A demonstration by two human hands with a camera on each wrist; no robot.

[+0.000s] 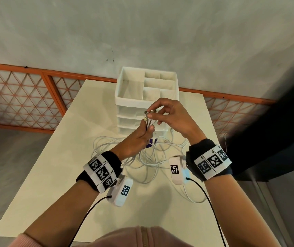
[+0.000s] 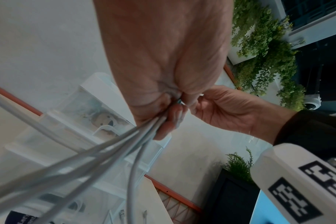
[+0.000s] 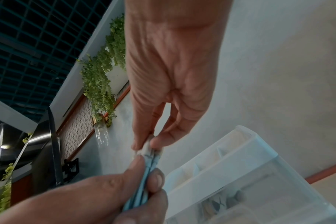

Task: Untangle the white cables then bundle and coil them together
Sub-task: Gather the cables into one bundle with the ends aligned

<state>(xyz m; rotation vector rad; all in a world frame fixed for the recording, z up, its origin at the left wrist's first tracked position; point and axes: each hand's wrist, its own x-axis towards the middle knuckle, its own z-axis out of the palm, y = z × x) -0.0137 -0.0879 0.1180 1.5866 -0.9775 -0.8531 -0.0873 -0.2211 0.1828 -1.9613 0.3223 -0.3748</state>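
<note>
The left hand [image 1: 137, 139] is raised above the surface [image 1: 53, 175], its fingers [image 3: 155, 180] curled tight round a bunch of cables [image 1: 148, 122] gathered side by side just below their plugs. The rest of the cables hang from that fist and lie in loose, overlapping loops on the surface (not yet coiled). The right hand [image 1: 174, 116] meets it from above, thumb and fingertips [image 3: 161, 141] pinching the plug ends. Behind both hands stands an organiser [image 1: 124, 91].

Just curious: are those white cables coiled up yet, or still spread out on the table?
Still spread: the thin white cables lie in loose loops on the cream table; only their ends are gathered.
</note>
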